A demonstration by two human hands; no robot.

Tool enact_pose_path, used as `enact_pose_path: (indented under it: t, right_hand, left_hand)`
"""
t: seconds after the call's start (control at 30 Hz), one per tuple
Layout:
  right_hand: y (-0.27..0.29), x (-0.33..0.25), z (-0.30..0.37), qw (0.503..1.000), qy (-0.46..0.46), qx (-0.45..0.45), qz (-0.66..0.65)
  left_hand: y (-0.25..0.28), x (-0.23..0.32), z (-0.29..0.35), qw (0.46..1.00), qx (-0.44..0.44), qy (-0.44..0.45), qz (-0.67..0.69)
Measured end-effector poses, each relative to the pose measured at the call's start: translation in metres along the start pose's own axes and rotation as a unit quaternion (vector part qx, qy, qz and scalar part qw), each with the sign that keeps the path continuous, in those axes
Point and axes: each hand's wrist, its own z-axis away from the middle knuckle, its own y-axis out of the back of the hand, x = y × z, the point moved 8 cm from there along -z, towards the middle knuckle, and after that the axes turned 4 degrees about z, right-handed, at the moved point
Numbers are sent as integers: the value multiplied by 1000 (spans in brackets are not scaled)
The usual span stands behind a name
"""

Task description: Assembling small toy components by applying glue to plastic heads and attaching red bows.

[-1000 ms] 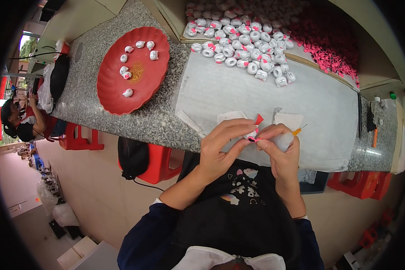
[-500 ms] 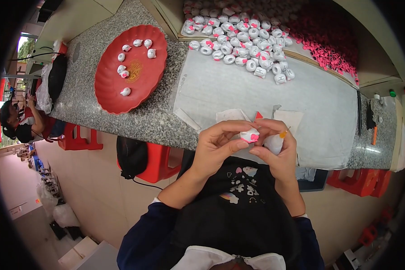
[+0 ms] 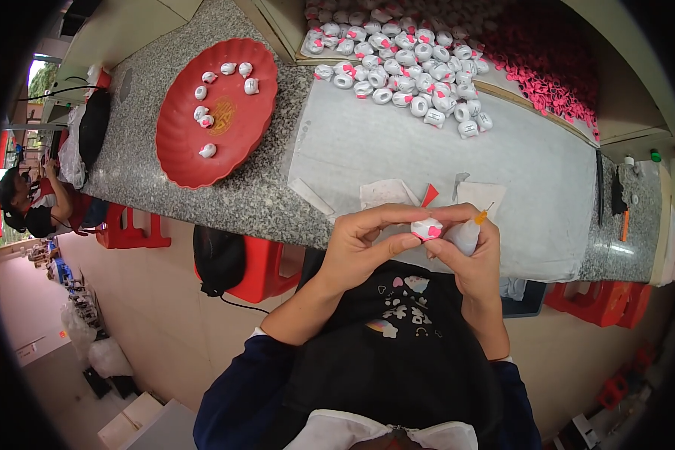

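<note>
Between the fingertips of both hands is a small white piece with a pink bow (image 3: 427,229), held just past the table's near edge. My left hand (image 3: 367,244) pinches it from the left with thumb and fingers. My right hand (image 3: 472,259) touches its right side with the thumb, while a translucent glue bottle with an orange needle tip (image 3: 465,235) is tucked in its palm. The bottle's tip points up and to the right. Part of the bottle is hidden behind the right fingers.
A red scalloped tray (image 3: 176,161) with several white pieces stands at the left. Many white pieces (image 3: 420,67) are heaped at the back, beside a pile of pink parts (image 3: 551,94). Paper scraps (image 3: 382,195) lie on the white sheet (image 3: 540,172). Further left, another person (image 3: 34,199) sits.
Both hands have shifted slightly to the right with the white piece, which has turned a little. The right thumb has come in against the piece, and the bottle has tilted slightly.
</note>
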Motion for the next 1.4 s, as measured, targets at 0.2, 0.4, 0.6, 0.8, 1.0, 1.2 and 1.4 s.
enact_pose_path:
  t: [0.2, 0.4, 0.6, 0.8, 1.0, 1.2, 1.4]
  right_hand:
    - [2, -1, 3, 999, 22, 7, 31]
    - [1, -6, 2, 999, -12, 20, 22]
    - [-4, -4, 1, 999, 0, -23, 45]
    - [13, 5, -8, 999, 18, 25, -15]
    - [55, -6, 3, 992, 22, 106, 57]
    - [60, -12, 14, 984, 86, 149, 46]
    - [52, -23, 23, 994, 60, 74, 59]
  left_hand:
    - [-6, 12, 2, 984, -44, -117, -125]
    - [-4, 7, 0, 992, -49, -93, -76]
    - [0, 1, 3, 995, -82, -51, 20]
    - [65, 81, -3, 907, 186, -238, -294]
    - [110, 143, -30, 563, 239, -270, -743]
    - [-34, 59, -91, 603, -97, -413, -675]
    - [-37, 38, -117, 630, -163, -399, -646]
